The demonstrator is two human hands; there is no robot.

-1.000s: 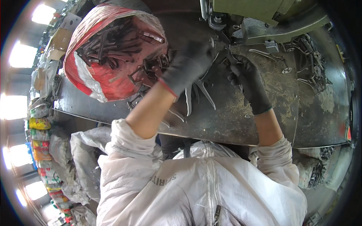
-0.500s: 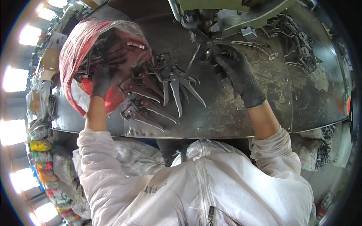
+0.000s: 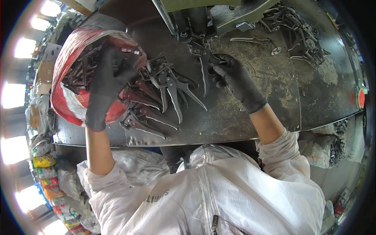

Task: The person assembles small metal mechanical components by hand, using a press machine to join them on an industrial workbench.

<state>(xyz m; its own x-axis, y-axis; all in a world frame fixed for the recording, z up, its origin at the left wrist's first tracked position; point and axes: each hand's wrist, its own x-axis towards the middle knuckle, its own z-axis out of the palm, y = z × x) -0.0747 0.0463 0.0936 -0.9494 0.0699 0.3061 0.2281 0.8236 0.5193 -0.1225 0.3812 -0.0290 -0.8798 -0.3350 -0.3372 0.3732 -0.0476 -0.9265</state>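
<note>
Nearest the camera is the person's white jacket (image 3: 203, 196), with both bare forearms rising from its pushed-up sleeves toward a dark steel bench (image 3: 243, 117) dusted with grit. The left hand (image 3: 105, 84), in a dark glove, reaches into a red and white sack (image 3: 68, 103) at the bench's left end; its fingers curl down among the metal tool parts inside, but whether they have closed on one cannot be told. Just right of the sack lies a loose pile of unfinished pliers (image 3: 164, 94), their pointed handles fanned toward the person, some overlapping and touching the sack's edge. The right hand (image 3: 231, 78), also gloved, sits right of the pile, its fingers pinched on a single plier piece (image 3: 204, 74) that hangs blade-like with its tip toward the person and its upper end under the press (image 3: 196, 23). That machine stands at the far middle of the bench, a green body above dark cylinders and a slanted threaded rod. Farther right, a few bare handles (image 3: 244, 39) lie near the machine's base, and beyond them a second heap of parts (image 3: 301, 31) rests at the bench's far right corner. Coloured bags (image 3: 43, 168) are stacked on the floor at the left.
</note>
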